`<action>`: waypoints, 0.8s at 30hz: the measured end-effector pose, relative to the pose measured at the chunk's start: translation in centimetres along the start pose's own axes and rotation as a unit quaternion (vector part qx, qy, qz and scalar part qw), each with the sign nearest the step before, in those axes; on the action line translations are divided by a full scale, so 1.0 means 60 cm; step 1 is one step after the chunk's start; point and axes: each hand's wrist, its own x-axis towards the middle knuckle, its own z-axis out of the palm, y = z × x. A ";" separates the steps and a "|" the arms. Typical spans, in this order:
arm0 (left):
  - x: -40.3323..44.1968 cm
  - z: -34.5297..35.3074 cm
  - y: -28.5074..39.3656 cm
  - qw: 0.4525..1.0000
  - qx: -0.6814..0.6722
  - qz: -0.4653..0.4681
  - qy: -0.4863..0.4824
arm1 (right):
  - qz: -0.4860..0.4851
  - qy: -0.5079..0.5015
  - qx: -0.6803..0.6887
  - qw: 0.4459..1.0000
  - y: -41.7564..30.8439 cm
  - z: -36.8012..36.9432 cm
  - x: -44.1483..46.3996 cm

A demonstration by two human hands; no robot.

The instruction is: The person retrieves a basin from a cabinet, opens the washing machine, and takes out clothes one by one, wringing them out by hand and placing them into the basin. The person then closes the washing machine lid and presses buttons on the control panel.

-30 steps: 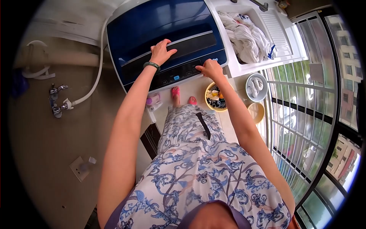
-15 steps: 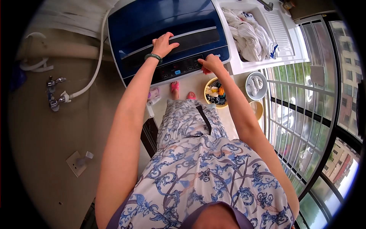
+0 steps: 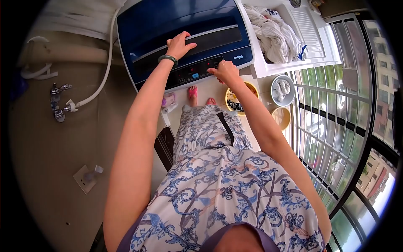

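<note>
A blue washing machine point(image 3: 180, 21) with its lid down stands in front of me. My left hand point(image 3: 179, 45), with a dark bracelet at the wrist, rests on the lid by its silver strip, thumb and fingers apart and nothing held. My right hand point(image 3: 226, 72) is at the right part of the black control panel point(image 3: 194, 71), its thumb stretched toward the buttons and its other fingers curled. No object shows in it. Small red lights and a blue-lit button show on the panel.
Right of the machine is a white sink point(image 3: 325, 46) with white cloth point(image 3: 275, 40) in it. A yellow basin point(image 3: 235, 103) with clothes, a grey basin point(image 3: 282, 90) and another yellow basin point(image 3: 281, 118) stand on the floor. A hose point(image 3: 110, 63) and tap point(image 3: 58, 103) are at the left.
My right hand has moved left along the control panel, uncovering the label at its right end. Red lights now show more clearly on the panel. My left hand stays on the lid.
</note>
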 end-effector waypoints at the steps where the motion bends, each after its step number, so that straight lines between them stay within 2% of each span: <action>1: 0.000 -0.001 0.000 1.000 0.002 -0.004 -0.004 | -0.021 0.043 -0.015 0.999 0.004 0.008 0.004; 2: -0.001 -0.002 0.001 1.000 0.003 -0.006 -0.009 | -0.041 0.086 -0.029 0.995 0.008 0.018 0.007; 24: 0.003 0.001 -0.003 1.000 -0.001 -0.007 -0.005 | -0.048 0.075 -0.014 0.996 0.012 0.019 0.008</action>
